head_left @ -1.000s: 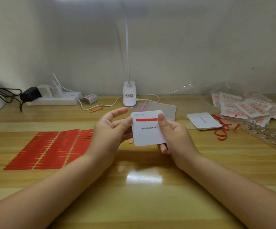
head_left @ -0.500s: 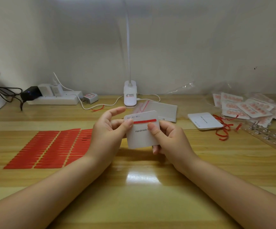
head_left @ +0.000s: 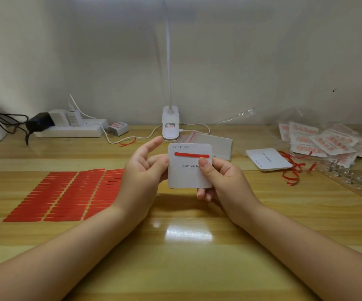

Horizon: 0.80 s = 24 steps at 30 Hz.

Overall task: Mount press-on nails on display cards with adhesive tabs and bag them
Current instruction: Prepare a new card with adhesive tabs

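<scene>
A white display card (head_left: 186,174) printed "Handmade Nails" is held up above the middle of the table. A red adhesive strip (head_left: 191,154) runs across its upper part. My right hand (head_left: 221,181) pinches the card, thumb on its front right and fingers behind. My left hand (head_left: 141,170) touches the card's left edge with its thumb, index finger raised. Sheets of red adhesive tabs (head_left: 67,194) lie flat on the table at the left.
A stack of blank cards (head_left: 269,159) and peeled red backing strips (head_left: 293,172) lie at the right. Bagged nail sets (head_left: 327,142) and a strip of clear nail stands (head_left: 358,183) sit far right. Zip bags (head_left: 210,142), a clip lamp (head_left: 170,124) and a power strip (head_left: 71,129) line the back.
The card has shifted slightly right and turned more squarely toward me. My left thumb has slid off the red strip to the card's left edge.
</scene>
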{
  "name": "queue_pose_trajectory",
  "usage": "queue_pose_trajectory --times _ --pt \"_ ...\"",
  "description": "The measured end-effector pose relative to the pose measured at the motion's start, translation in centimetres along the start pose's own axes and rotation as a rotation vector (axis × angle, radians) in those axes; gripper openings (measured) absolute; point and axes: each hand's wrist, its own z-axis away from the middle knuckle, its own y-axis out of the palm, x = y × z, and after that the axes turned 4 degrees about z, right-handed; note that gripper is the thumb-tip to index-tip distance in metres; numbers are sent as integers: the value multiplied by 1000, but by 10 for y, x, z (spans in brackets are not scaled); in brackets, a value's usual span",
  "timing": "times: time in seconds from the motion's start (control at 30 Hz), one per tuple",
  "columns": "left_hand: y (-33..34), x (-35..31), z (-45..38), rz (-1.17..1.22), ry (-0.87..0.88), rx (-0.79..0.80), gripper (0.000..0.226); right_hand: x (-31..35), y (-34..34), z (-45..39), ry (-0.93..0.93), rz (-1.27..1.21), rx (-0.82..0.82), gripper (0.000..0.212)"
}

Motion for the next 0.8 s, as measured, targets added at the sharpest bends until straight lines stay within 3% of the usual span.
queue_pose_trajectory --times 0.37,0.57,0.63,0.7,0.8 --pt "-1 2 -1 -118 22 -85 39 3 1 2 25 -14 -27 17" --pt "-3 5 -3 -315 91 -134 39 3 1 3 -3 99 -149 14" --pt "-3 4 -1 -588 263 -117 49 2 3 4 -43 173 -177 14" --pt "-5 2 -2 -903 563 -48 53 1 6 7 -98 228 -169 15" --pt "-3 2 -1 -1049 746 66 51 -1 9 9 -178 291 -111 11"
